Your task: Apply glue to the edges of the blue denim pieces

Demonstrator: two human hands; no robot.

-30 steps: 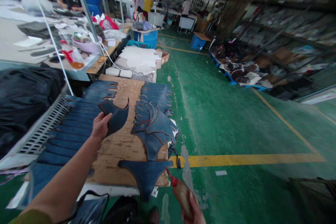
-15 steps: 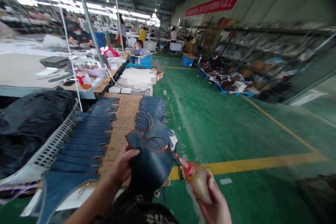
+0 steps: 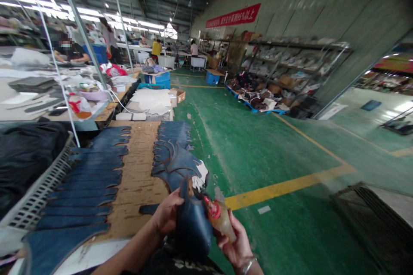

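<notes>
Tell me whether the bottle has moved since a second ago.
Yes. The bottle rose leftward toward the wooden board's near corner, meeting the held blue piece.

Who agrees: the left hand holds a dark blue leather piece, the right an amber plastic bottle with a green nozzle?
The head view shows a red nozzle on the amber plastic bottle in the right hand; the rest stands.

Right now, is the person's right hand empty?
No, the right hand grips a small bottle with a red nozzle, beside the dark blue leather piece that the left hand holds.
</notes>
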